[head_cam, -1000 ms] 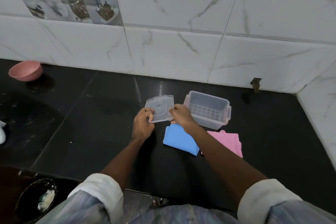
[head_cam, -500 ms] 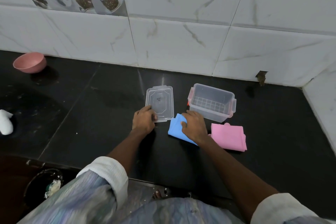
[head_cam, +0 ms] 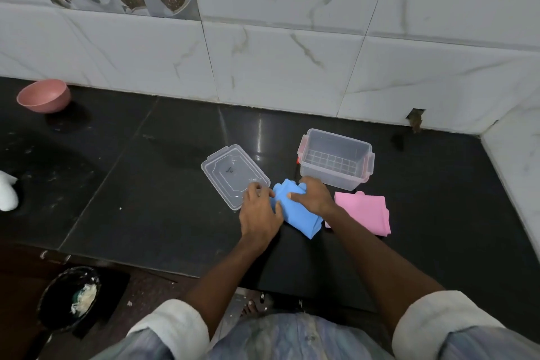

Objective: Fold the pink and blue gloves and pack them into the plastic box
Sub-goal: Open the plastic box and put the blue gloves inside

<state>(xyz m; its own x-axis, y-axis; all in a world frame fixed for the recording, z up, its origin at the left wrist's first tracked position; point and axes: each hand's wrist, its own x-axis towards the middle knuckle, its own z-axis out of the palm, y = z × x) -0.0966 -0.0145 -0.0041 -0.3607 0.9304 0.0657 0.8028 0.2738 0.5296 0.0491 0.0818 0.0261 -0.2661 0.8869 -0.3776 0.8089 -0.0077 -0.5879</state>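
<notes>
A folded blue glove (head_cam: 296, 213) lies on the black counter just in front of the clear plastic box (head_cam: 336, 158), which stands open and empty. My right hand (head_cam: 314, 195) grips the glove's far end. My left hand (head_cam: 260, 212) holds the glove's left edge, its fingers also over a corner of the clear lid (head_cam: 233, 175), which lies flat left of the box. The folded pink glove (head_cam: 363, 212) rests to the right of the blue one, untouched.
A pink bowl (head_cam: 43, 96) sits far left by the tiled wall. A white object (head_cam: 7, 195) lies at the left edge. Below the counter's front edge stands a black bin (head_cam: 68, 298). A side wall closes the right end.
Both hands have left the lid, now lying flat on the counter. My right hand then my left moved onto the blue glove and gripped it.
</notes>
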